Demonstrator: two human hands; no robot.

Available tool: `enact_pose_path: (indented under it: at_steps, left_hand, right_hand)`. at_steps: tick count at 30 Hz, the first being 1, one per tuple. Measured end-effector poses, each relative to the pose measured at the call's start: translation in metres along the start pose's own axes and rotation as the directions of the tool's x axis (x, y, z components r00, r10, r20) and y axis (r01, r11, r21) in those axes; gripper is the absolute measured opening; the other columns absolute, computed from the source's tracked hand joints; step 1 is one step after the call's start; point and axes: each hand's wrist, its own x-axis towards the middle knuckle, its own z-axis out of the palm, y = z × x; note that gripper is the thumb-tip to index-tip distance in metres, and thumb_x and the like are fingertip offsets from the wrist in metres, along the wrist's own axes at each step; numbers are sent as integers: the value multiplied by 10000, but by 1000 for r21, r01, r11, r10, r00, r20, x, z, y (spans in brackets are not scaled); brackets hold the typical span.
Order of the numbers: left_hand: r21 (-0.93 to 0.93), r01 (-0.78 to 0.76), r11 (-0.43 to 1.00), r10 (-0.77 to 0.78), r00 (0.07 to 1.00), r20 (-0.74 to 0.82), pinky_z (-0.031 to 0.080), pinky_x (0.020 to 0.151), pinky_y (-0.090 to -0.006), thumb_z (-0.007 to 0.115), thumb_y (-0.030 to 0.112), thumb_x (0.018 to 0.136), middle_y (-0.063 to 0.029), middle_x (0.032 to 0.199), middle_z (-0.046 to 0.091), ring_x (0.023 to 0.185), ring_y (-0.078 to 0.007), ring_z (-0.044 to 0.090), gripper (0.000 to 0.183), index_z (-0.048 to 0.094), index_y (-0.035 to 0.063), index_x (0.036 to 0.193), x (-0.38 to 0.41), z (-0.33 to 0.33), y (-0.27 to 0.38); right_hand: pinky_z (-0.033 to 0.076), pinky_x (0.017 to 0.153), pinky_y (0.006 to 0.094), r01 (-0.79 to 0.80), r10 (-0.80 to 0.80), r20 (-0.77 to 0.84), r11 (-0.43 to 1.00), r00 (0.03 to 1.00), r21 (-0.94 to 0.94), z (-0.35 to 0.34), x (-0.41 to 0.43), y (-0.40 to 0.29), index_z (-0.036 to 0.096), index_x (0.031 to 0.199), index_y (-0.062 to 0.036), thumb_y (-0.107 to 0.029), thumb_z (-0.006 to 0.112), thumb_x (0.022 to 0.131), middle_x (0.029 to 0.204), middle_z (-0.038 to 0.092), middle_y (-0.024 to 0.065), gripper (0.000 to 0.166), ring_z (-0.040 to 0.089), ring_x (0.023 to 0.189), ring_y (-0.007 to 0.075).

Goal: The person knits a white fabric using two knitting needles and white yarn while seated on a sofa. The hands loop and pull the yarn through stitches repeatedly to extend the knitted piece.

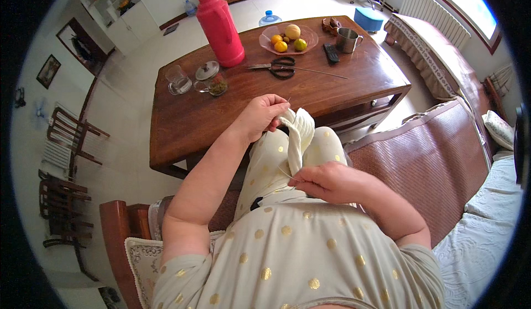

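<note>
My left hand (267,112) pinches the upper end of a cream knitted piece (305,128) above my knees; a thin needle tip shows at its fingertips. The piece hangs down between my legs in a folded strip. Closer to my body, my right hand (321,181) has its fingers closed at the strip's lower end, with a thin, curved pale strand or needle (286,171) at the fingertips; which of these it is I cannot tell. Black-handled scissors (283,67) lie on the wooden coffee table (195,118), beside a long thin needle (325,73).
On the table stand a pink thermos (220,31), a glass mug (179,83), a lidded glass teapot (213,83), a fruit plate (265,43), a remote (331,53) and a metal cup (347,40). A sofa seat with a woven mat (423,159) lies to my right.
</note>
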Motion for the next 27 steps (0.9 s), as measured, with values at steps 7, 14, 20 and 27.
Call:
enact_pose_path:
  at_steps: [7, 14, 20, 27]
  left_hand:
    - [-18, -77, 997, 79, 960, 267, 348, 447, -168, 607, 174, 873, 25, 710, 570, 509, -24, 424, 137, 610, 50, 932, -13, 17, -9]
    - [-35, 59, 998, -47, 962, 269, 309, 445, -180, 623, 158, 864, 45, 699, 545, 520, -28, 406, 100, 611, 64, 896, -38, 6, -6]
    - [-255, 100, 962, -80, 993, 89, 306, 441, -156, 606, 152, 879, 36, 734, 566, 523, -13, 410, 105, 592, 61, 930, -45, -14, -24]
    - [-416, 206, 886, -132, 971, 201, 332, 457, -145, 594, 126, 885, 24, 828, 604, 554, -11, 437, 84, 596, 71, 948, -36, -20, -32]
  right_hand:
    - [456, 601, 352, 320, -608, -112, 555, 786, -768, -75, 31, -41, 596, 815, -95, -186, 609, 723, 729, 532, 43, 130, 576, 726, 225]
    - [463, 703, 334, 253, -592, -71, 446, 802, -858, -97, 66, 47, 643, 876, -104, -200, 613, 724, 799, 542, 18, 182, 547, 803, 213]
    - [475, 696, 354, -171, -277, -385, 572, 881, -802, -71, 38, 120, 643, 873, -92, -182, 612, 793, 824, 556, 48, 124, 561, 830, 227]
    - [489, 771, 303, -107, 54, -659, 993, 750, -40, -44, 59, 143, 619, 1064, -56, -102, 570, 883, 910, 631, 91, 193, 610, 866, 212]
